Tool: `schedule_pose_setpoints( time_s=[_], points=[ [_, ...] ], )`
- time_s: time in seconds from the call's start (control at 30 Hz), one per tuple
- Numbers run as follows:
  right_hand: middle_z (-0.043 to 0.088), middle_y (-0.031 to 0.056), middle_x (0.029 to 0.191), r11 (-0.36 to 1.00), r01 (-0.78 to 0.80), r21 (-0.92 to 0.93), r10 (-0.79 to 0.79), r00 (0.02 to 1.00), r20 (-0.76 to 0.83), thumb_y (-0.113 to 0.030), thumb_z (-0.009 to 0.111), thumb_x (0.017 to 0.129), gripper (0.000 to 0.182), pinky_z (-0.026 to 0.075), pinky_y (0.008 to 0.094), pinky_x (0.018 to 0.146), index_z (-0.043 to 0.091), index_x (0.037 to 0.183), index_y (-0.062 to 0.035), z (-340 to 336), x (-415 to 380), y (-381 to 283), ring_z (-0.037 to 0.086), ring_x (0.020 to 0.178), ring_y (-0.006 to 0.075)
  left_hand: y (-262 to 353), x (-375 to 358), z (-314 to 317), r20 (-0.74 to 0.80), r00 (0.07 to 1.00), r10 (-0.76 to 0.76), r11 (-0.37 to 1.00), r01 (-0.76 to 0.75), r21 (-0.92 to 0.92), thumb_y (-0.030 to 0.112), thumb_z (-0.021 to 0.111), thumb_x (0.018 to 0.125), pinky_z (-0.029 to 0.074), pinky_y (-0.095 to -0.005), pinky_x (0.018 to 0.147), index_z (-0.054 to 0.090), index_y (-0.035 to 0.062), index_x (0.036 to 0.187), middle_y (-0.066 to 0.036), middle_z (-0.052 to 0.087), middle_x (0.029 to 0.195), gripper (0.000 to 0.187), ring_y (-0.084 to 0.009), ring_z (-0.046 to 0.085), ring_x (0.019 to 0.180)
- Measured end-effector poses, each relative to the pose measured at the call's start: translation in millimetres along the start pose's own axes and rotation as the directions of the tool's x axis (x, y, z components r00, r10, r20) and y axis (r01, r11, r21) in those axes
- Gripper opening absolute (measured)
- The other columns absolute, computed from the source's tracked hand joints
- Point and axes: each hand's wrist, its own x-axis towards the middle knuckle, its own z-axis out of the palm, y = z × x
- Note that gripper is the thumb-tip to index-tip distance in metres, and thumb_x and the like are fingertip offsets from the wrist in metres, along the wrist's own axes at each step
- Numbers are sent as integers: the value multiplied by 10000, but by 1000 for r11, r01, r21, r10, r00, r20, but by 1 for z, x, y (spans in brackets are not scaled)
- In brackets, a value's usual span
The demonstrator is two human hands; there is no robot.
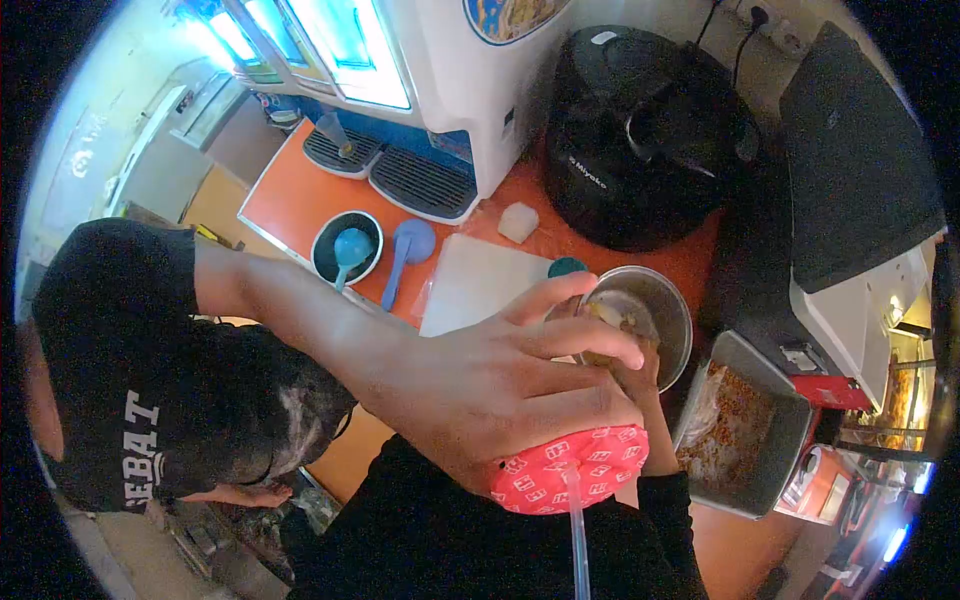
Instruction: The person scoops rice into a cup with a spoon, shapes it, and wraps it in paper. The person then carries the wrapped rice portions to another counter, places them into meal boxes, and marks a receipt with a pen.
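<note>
Left hand [490, 385]: fingers [590, 345] spread, curled over a red patterned cup [565, 470] with a straw [578, 535]. Cup lies under the palm, upright. Right hand [640, 385]: mostly hidden, grip unreadable. Metal bowl [672, 310]: just beyond fingertips.

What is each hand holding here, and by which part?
One hand grips the red patterned cup around its top. The other hand, mostly hidden, reaches into the metal bowl; its hold cannot be told.
</note>
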Motion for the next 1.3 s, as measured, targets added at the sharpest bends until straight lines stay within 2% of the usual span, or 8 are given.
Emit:
schedule_pose_setpoints(
  time_s=[0.1,0.23,0.3,0.6,0.73,0.9,1.2,1.3],
  points=[
    [640,203,1011,959,242,-146,-278,897,-343,-289,588,787,408,458,494,854,583,1141,-87,2,1,2,617,928,374,0,-3,3,-7,999,-42,994,41,-97,291,740,651,186,-586,1000,522,64,1119,-72,564,1044,564,-304,426,1194],
    [643,195,999,964,184,-190,-239,912,-332,-272,568,805,354,414,504,901,593,1107,-90,-12,0,-13,605,960,363,-12,-1,21,-195,976,99,995,-94,37,284,744,631,189,-585,998,534,63,1098,-60,580,1012,558,-289,426,1201],
    [619,194,1075,986,-164,31,156,972,174,-269,555,817,328,340,525,956,601,1087,-89,-33,6,-25,563,1042,363,-12,-3,22,-279,942,189,979,-158,128,283,745,625,191,-585,996,537,64,1093,-56,579,1011,557,-284,427,1200],
    [639,184,1000,982,116,-146,-142,973,-182,-241,527,825,291,325,542,952,604,1055,-80,-31,2,-25,607,938,370,4,4,-4,10,1000,10,999,-10,-39,264,760,591,198,-596,986,517,67,1117,-44,558,1035,611,-290,415,1199],
    [627,188,1033,997,-34,-76,43,992,119,-251,529,814,311,307,553,966,608,1053,-68,-8,11,-9,573,1009,382,6,6,3,-62,998,7,998,-11,-63,265,757,594,181,-591,996,510,77,1134,-48,551,1101,623,-281,417,1194],
    [637,183,1025,965,162,-204,-214,940,-267,-271,523,819,346,299,565,970,601,1107,-97,-22,1,-20,594,981,364,8,10,4,-76,997,-26,996,19,-90,274,753,614,153,-575,1018,506,92,1149,-46,550,1125,617,-269,424,1186],
    [618,167,1080,997,-68,-44,74,986,149,-299,541,814,389,318,566,981,571,1162,-130,-14,10,-12,606,982,329,-3,-1,11,4,998,-55,967,54,-249,359,808,541,152,-539,1037,484,57,1180,-119,510,1203,777,-292,397,1219],
    [606,165,1111,998,-22,-66,25,999,40,-310,545,811,409,309,567,990,559,1179,-133,-4,8,-4,604,992,330,-4,-16,3,2,995,-98,954,95,-284,407,781,581,148,-549,1044,490,60,1205,-90,545,1193,771,-288,403,1235]
  ],
)
